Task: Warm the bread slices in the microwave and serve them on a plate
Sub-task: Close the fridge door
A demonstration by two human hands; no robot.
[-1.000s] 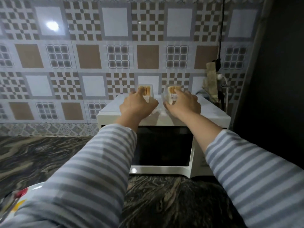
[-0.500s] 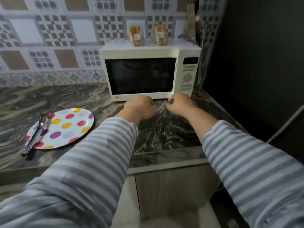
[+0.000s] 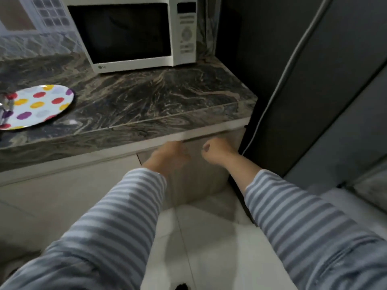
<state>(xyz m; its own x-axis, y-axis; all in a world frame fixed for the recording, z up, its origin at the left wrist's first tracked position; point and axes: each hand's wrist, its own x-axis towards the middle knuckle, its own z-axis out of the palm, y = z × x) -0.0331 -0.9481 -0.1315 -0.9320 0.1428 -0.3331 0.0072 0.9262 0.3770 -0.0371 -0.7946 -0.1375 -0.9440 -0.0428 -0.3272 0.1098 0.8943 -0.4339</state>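
The white microwave (image 3: 134,32) stands at the back of the marble counter (image 3: 159,101), its door closed. Its top and the bread packets are out of frame. A white plate (image 3: 41,105) with coloured dots lies on the counter at the left, with metal tongs (image 3: 4,110) on its left edge. My left hand (image 3: 167,156) and my right hand (image 3: 217,152) hang below the counter's front edge, in front of a cabinet door. Both are curled into loose fists and hold nothing.
A dark fridge-like surface (image 3: 314,80) with a pale trim rises at the right of the counter. Below the counter are a wood-tone cabinet door (image 3: 199,181) and a light tiled floor (image 3: 209,237). Patterned wall tiles (image 3: 31,15) show at the top left.
Both hands left the bread packets on top of the microwave and dropped down past the counter to below its front edge. The view tilted down; the packets went out of frame.
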